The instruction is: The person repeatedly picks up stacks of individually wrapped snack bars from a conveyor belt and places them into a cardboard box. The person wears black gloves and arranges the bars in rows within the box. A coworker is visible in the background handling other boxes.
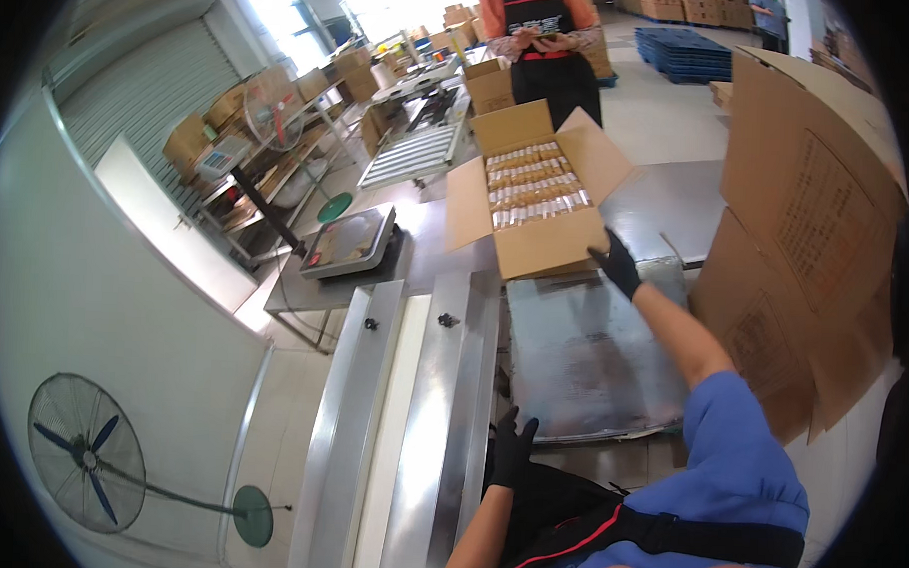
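Observation:
An open cardboard carton [550,246] stands on the steel table past a plastic-wrapped flat board [595,349]. Rows of small clear-and-amber packages [537,185] fill it, and its flaps are folded outward. My right hand [619,266], in a black glove, touches the near flap's right corner with thumb and fingers spread. Also gloved in black, my left hand [514,450] is at the wrapped board's near left corner, beside the conveyor's metal rail. Its fingers are apart, and I see nothing in it.
A conveyor with steel side rails [424,403] runs along the left. Beyond it is a platform scale [351,239]. Large flattened cartons [794,221] stand upright at the right. Another person [549,47] stands behind the carton. A pedestal fan [88,455] is at lower left.

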Tool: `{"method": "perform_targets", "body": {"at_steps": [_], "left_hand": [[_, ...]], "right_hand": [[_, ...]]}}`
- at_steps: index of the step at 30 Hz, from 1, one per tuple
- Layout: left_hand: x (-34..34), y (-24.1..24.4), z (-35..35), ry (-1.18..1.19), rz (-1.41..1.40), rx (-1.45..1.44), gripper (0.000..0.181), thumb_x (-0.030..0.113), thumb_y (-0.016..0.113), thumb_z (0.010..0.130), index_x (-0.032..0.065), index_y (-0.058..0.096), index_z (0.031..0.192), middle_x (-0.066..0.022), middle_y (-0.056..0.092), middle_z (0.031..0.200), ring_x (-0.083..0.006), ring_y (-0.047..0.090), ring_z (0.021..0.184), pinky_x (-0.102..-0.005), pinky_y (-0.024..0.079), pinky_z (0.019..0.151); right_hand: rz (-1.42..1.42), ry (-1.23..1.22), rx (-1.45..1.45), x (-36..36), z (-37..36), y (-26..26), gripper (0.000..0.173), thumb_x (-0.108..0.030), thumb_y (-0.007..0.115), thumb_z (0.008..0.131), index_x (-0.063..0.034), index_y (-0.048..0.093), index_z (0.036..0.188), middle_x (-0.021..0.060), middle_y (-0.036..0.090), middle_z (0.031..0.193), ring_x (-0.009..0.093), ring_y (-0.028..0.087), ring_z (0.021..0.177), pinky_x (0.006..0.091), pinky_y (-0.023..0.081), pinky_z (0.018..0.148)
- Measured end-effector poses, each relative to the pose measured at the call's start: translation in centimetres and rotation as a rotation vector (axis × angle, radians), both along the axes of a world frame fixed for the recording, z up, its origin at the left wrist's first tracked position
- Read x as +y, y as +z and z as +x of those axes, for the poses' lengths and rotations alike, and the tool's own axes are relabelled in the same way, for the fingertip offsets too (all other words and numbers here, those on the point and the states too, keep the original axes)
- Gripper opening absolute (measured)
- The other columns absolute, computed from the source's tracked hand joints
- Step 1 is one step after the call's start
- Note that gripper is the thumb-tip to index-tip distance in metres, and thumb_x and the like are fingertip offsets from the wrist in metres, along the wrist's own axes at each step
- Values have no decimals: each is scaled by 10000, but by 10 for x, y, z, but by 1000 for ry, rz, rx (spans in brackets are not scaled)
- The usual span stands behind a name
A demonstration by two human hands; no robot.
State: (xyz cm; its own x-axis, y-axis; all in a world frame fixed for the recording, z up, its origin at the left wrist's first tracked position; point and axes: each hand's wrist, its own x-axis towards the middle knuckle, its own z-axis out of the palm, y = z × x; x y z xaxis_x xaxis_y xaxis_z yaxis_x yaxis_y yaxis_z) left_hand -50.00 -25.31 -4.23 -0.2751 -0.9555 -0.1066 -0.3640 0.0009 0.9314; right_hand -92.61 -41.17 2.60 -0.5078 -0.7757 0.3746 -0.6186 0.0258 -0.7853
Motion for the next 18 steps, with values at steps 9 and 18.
{"method": "perform_targets", "body": {"at_steps": [9, 18], "left_hand": [[20, -69, -1, -566, -263, -755, 583, 527, 623, 903, 132, 651, 1331, -202, 695, 1252, -385, 679, 1121, -480, 529, 962], [24, -59, 6, -591, -205, -879, 694, 641, 598, 873, 134, 661, 1342, -161, 675, 1321, -340, 647, 1209, -464, 498, 1031]], "right_hand": [[-263, 100, -232, 366, 111, 87, 534, -168, 700, 953, -17, 512, 1430, 141, 624, 1321, 239, 606, 1205, 393, 463, 1067], [-1236, 60, -893, 521, -4, 328, 716, -563, 357, 1009, -26, 412, 1480, 190, 447, 1513, 310, 441, 1393, 450, 338, 1175]]}}
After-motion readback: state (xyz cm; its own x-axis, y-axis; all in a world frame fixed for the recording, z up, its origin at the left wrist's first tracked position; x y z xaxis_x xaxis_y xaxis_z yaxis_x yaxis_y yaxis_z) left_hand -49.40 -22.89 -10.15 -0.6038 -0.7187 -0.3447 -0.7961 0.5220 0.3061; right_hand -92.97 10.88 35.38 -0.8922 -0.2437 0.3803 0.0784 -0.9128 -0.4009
